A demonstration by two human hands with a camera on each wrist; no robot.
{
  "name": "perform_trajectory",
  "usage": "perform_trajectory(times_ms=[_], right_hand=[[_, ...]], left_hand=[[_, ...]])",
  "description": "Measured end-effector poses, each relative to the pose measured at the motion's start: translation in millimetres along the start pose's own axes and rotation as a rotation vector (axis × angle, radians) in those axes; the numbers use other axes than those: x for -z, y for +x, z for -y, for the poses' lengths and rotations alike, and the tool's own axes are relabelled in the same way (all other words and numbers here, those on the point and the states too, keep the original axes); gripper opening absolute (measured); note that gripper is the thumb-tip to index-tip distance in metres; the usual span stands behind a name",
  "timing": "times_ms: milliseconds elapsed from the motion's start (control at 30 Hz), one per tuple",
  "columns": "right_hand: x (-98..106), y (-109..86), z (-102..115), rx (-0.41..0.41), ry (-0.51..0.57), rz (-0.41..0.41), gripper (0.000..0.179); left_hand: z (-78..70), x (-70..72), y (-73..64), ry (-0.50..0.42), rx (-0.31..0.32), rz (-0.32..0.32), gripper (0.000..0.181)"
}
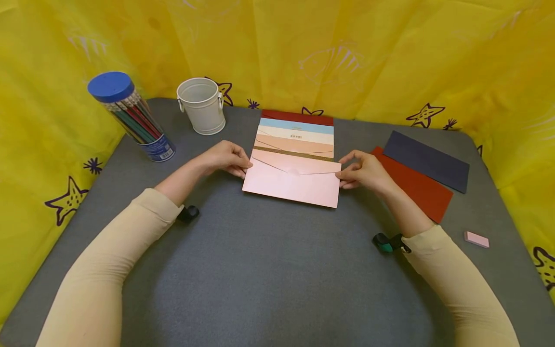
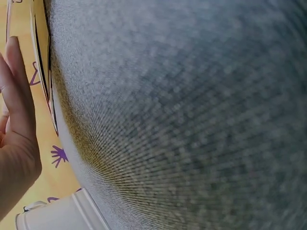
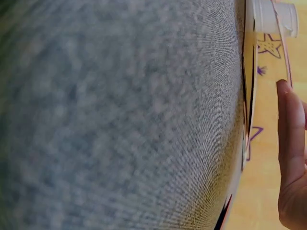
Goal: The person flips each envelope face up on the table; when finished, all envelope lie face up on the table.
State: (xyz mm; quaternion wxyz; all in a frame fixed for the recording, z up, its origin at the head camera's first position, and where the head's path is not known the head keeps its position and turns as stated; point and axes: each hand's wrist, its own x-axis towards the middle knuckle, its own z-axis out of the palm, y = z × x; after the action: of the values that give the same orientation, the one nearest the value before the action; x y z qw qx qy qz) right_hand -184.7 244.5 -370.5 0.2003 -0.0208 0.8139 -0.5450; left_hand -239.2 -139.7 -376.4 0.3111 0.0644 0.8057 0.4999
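Note:
A pink envelope [image 1: 291, 180] with a pointed flap is held by its two short sides, lifted a little off the table. My left hand [image 1: 226, 158] pinches its left edge, and my right hand [image 1: 362, 171] pinches the right one. Behind it, overlapping in steps, lie a peach envelope [image 1: 282, 145], a cream one [image 1: 277, 135], a light blue one [image 1: 277, 124] and a dark red one [image 1: 299, 117]. A thin brownish-gold strip [image 1: 299, 154] shows just behind the pink envelope. In the right wrist view, fingers [image 3: 291, 129] meet the raised pink edge.
At the right, a navy envelope [image 1: 427, 161] overlaps a red one [image 1: 416, 190], partly under my right forearm. A pink eraser [image 1: 476, 239] lies nearer. A white bucket [image 1: 203, 108] and a blue-lidded pencil tub [image 1: 134, 118] stand back left. Yellow cloth [image 1: 277, 53] surrounds the grey table [image 1: 277, 270].

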Motion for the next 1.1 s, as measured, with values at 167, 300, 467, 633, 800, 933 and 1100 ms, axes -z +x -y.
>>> perform_trajectory(times_ms=[167, 300, 467, 633, 800, 933, 1100], right_hand=[[-0.9, 3.4, -1.2, -0.047, -0.044, 0.032, 0.038], [-3.3, 7.7, -1.4, -0.072, -0.050, 0.019, 0.033], [-7.7, 13.9, -1.1, -0.087, -0.059, 0.012, 0.037], [-11.3, 16.5, -1.2, -0.107, -0.124, 0.022, 0.035], [-13.6, 16.5, -2.3, -0.121, -0.156, 0.014, 0.032], [-14.7, 16.7, -2.9, -0.126, -0.162, 0.012, 0.032], [-15.1, 17.0, -3.0, -0.137, -0.165, 0.006, 0.034]], left_hand=[[0.6, -0.7, -1.4, 0.042, 0.046, 0.050, 0.017], [0.2, -2.0, -1.6, 0.070, 0.077, 0.061, 0.016], [0.0, -1.5, -1.6, 0.115, 0.103, 0.057, 0.014], [-0.5, -0.5, -1.5, 0.169, 0.094, 0.060, 0.015], [-3.2, -0.7, -1.7, 0.190, 0.100, 0.075, 0.018], [-4.9, -0.9, -1.9, 0.198, 0.117, 0.078, 0.020], [-4.5, -1.1, -1.1, 0.190, 0.141, 0.074, 0.020]])
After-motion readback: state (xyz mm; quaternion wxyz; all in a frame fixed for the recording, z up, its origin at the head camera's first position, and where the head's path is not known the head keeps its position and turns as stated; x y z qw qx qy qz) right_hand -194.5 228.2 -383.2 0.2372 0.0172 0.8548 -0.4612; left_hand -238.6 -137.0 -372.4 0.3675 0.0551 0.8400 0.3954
